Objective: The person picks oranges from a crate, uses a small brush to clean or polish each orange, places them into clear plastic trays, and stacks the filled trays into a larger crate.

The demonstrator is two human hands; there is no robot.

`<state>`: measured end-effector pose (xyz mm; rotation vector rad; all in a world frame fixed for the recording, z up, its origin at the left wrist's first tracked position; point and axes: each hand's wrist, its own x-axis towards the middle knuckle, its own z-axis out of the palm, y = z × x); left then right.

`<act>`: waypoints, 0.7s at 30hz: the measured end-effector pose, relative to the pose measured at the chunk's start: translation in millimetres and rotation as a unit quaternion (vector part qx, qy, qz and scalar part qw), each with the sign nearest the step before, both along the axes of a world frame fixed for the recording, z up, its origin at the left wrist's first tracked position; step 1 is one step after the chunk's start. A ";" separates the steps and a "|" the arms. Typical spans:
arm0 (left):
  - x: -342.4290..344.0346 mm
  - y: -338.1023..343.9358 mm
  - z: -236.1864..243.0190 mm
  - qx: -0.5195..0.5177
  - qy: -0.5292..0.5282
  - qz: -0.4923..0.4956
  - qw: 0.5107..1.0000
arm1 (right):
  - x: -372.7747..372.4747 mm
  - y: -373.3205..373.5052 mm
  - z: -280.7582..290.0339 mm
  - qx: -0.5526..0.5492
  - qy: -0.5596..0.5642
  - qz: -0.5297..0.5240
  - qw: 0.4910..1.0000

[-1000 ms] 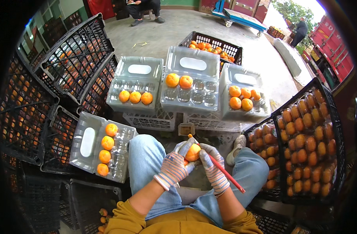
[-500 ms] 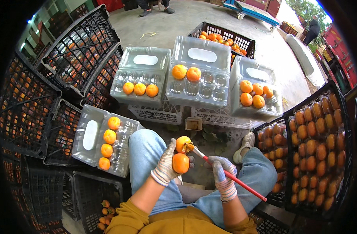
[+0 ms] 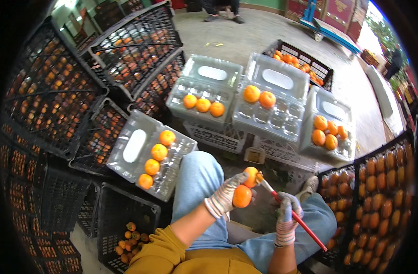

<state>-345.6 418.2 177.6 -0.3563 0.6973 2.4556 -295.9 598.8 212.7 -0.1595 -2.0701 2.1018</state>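
My left hand (image 3: 222,197), in a striped knit glove with grey fingers, is closed around two orange persimmons above my lap. The upper persimmon (image 3: 250,176) has its dry calyx turned toward the right; the lower persimmon (image 3: 241,196) lies smooth against my fingers. In my gloved right hand (image 3: 289,214) is a slim paintbrush (image 3: 310,233) with a red handle, gripped partway along. Its pale bristle end touches or nearly touches the calyx of the upper persimmon. Beside my left knee lies an open clear plastic fruit box (image 3: 126,160) with a row of several persimmons.
Ahead, more clear boxes (image 3: 209,73) partly filled with persimmons rest on white crates (image 3: 213,137). Black crates of fruit (image 3: 44,91) are stacked at the left, others (image 3: 378,196) at the right. A small square tub (image 3: 254,155) sits between the white crates. Another person's feet (image 3: 225,19) show far ahead.
The whole scene has shifted right in the picture and tilted as the view turned left. Both hands keep their hold, with the brush still at the upper persimmon's calyx.
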 end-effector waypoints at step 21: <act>-80.9 -158.0 11.4 -0.934 0.197 -0.203 0.219 | -7.5 39.4 -34.5 -0.117 0.007 -0.159 0.980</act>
